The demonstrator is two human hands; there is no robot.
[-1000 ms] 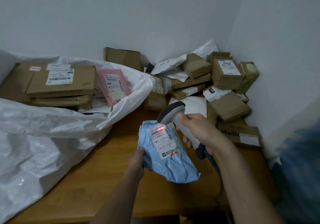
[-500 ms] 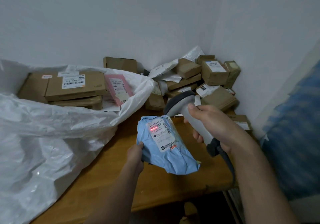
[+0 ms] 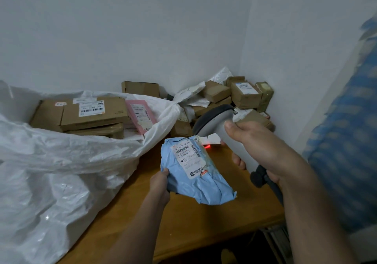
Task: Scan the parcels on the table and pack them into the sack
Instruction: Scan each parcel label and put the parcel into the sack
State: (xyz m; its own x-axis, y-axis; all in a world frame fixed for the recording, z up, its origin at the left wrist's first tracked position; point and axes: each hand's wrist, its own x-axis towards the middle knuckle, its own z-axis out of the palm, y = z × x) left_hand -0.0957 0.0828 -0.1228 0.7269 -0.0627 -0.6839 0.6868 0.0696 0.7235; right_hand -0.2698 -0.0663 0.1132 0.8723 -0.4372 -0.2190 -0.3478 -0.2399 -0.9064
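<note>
Our left hand (image 3: pixel 160 180) grips the blue parcel (image 3: pixel 195 171) above the table (image 3: pixel 183 223); our right hand (image 3: pixel 257 149) grips the scanner (image 3: pixel 220 124). Some boxes fill the sack (image 3: pixel 61 171); a pile (image 3: pixel 230 100) remains.

Crumpled blue parcel (image 3: pixel 195 169) held label-up; cardboard parcels (image 3: pixel 234 100) piled — white sack (image 3: pixel 61 171) gaping.

left hand (image 3: pixel 160 182) pinching blue parcel (image 3: pixel 195 171); right hand (image 3: pixel 257 149) gripping scanner (image 3: pixel 222 129)

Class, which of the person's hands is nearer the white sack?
Left. The left hand grips the blue parcel just beside the white sack; the right hand is farther right.
</note>
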